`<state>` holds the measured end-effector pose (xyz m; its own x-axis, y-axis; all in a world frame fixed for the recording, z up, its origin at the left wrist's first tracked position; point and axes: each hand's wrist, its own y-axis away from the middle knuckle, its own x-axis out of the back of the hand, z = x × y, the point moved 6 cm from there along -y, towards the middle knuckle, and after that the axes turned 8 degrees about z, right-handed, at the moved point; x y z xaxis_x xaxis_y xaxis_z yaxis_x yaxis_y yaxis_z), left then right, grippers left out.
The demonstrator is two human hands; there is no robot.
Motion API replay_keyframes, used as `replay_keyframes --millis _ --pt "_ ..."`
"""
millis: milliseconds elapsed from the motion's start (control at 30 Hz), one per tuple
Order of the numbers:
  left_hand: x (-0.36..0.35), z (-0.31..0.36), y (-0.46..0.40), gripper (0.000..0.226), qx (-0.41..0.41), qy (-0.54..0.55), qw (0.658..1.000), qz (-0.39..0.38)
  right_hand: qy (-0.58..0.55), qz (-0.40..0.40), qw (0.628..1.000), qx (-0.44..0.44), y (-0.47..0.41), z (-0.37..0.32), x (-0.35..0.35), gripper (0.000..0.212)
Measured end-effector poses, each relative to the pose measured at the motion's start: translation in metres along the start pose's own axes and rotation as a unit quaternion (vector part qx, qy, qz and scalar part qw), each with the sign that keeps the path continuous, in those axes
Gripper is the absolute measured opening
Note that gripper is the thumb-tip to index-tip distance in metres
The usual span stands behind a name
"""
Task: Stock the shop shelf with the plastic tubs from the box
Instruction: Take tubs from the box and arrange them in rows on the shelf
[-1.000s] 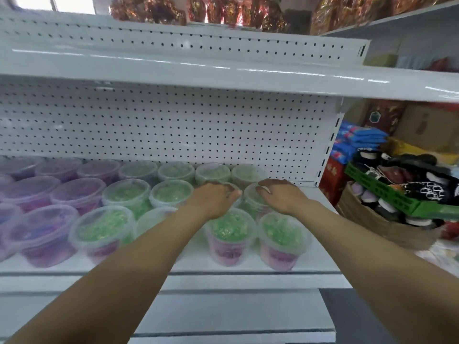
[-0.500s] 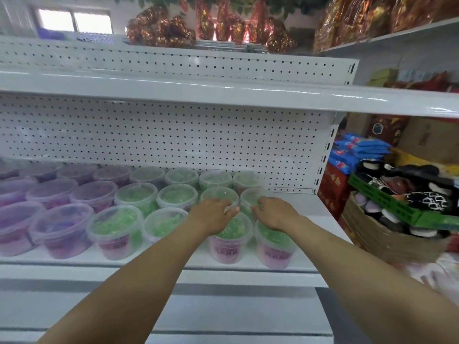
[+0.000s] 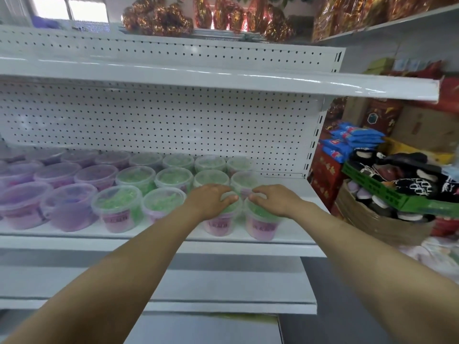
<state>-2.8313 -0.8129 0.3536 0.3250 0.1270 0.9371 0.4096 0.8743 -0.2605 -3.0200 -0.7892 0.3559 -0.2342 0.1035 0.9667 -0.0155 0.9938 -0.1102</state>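
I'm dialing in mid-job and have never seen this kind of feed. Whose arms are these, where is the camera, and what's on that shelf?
There is no machine: a person wears one wide camera on the head, looking forward and down. The left hand and right hand each rest palm-down on the lid of a green tub in the front row of a white shelf. Neither hand has lifted anything. More green tubs fill the shelf's middle, purple tubs its left. To the right stands a cardboard box of other goods.
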Motion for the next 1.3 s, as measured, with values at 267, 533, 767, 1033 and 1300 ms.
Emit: replay_keyframes --millis 267,533,767,1033,1300 --pt "-0.001 0.011 0.032 0.072 0.014 -0.011 1.000 -0.019 0.017 -0.027 0.999 -0.011 0.036 0.002 -0.003 0.078" --pt "0.006 0.003 0.054 0.057 0.042 -0.047 0.998 0.019 0.014 -0.026 0.999 0.027 0.044 -0.014 -0.005 0.072" --pt "0.009 -0.004 0.060 0.055 0.067 -0.068 0.995 0.037 -0.001 -0.046 0.997 0.065 0.042 -0.016 -0.003 0.062" --pt "0.007 -0.001 0.054 0.049 0.071 -0.084 0.992 0.059 -0.002 -0.063 0.997 0.055 0.040 -0.017 -0.003 0.063" --pt "0.006 -0.001 0.047 0.048 0.066 -0.110 0.989 0.068 -0.001 -0.062 0.997 0.050 0.040 -0.018 -0.005 0.062"
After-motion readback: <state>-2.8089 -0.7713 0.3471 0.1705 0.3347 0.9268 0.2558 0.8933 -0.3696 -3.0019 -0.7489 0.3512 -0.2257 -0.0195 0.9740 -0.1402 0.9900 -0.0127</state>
